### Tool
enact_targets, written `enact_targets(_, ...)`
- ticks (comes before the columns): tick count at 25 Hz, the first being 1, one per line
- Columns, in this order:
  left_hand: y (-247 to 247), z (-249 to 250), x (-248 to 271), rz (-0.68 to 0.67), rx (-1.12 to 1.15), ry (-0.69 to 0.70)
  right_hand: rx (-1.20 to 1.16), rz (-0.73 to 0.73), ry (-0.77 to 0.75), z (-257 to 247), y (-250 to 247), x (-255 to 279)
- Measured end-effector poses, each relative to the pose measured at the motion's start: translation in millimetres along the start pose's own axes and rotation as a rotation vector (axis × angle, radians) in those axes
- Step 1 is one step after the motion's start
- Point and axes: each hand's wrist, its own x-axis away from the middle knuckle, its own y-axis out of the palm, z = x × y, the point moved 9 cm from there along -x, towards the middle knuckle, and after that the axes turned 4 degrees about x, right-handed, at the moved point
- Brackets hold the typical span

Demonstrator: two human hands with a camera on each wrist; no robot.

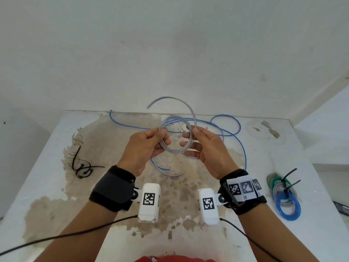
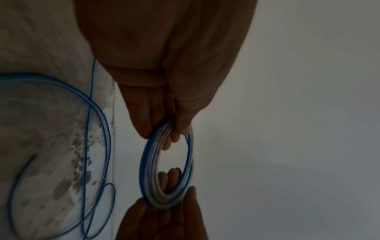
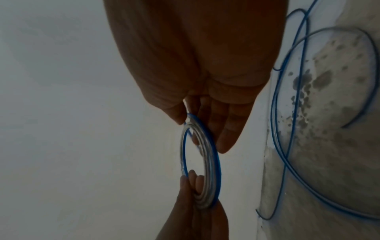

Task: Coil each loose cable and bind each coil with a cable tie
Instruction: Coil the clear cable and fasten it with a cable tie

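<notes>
Both hands hold a small coil of clear, blue-striped cable (image 1: pixel 175 152) above the table. My left hand (image 1: pixel 164 136) pinches the coil's left side between thumb and fingers. My right hand (image 1: pixel 189 137) pinches its right side with the thumb on top and the fingers behind. One free tail arcs up and over the coil, and another hangs below it. The left wrist view shows the left hand (image 2: pixel 170 129) gripping the coil (image 2: pixel 152 154) at its top. The right wrist view shows the right hand (image 3: pixel 191 121) pinching the coil (image 3: pixel 211 162). Loose black cable ties (image 1: pixel 81 167) lie at the left.
A loose blue cable (image 1: pixel 226 125) sprawls over the far side of the worn white table (image 1: pixel 283 148). Several finished coils (image 1: pixel 285 197) bound with black ties lie at the right edge. A white wall stands close behind. Black camera leads trail from both wrists.
</notes>
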Motion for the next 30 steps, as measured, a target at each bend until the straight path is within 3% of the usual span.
enact_targets(3, 7.3, -2.3, 4.7, -0.08, -0.054, -0.055, 0.14, -0.024, -0.006, -2.6, -4.2, 2.6)
enact_targets(8, 9.0, -3.7, 7.9, -0.186, -0.147, -0.133, 0.224, -0.221, 0.106, 6.4, 0.4, 7.8)
enact_targets(12, 14.9, -7.6, 10.6, -0.229, -0.195, -0.171, 0.197, -0.272, 0.136, 12.0, 7.4, 10.7)
enact_targets(17, 17.4, -6.1, 10.5, -0.218, -0.242, -0.113, 0.027, -0.242, 0.107, 12.5, 8.9, 8.8)
enact_targets(20, 9.7, 11.0, 7.3, -0.109, -0.485, 0.031, 0.004, -0.241, 0.114, 7.4, 4.5, 9.1)
enact_targets(23, -0.5, 55.0, 4.4, 0.077, -0.661, 0.407, 0.034, -0.29, 0.124, 2.9, 5.0, 13.4)
enact_targets(25, 11.9, 64.3, -1.7, -0.028, -0.841, 0.533, 0.066, -0.328, 0.126, 1.7, 9.0, 16.3)
enact_targets(28, 15.3, 37.3, -17.7, -0.228, -1.044, 0.32, 0.112, -0.309, 0.125, 2.5, 7.2, 14.0)
enact_targets(30, 9.1, 23.6, -18.5, -0.258, -0.913, 0.163, 0.139, -0.259, 0.12, 3.5, -0.4, 9.9)
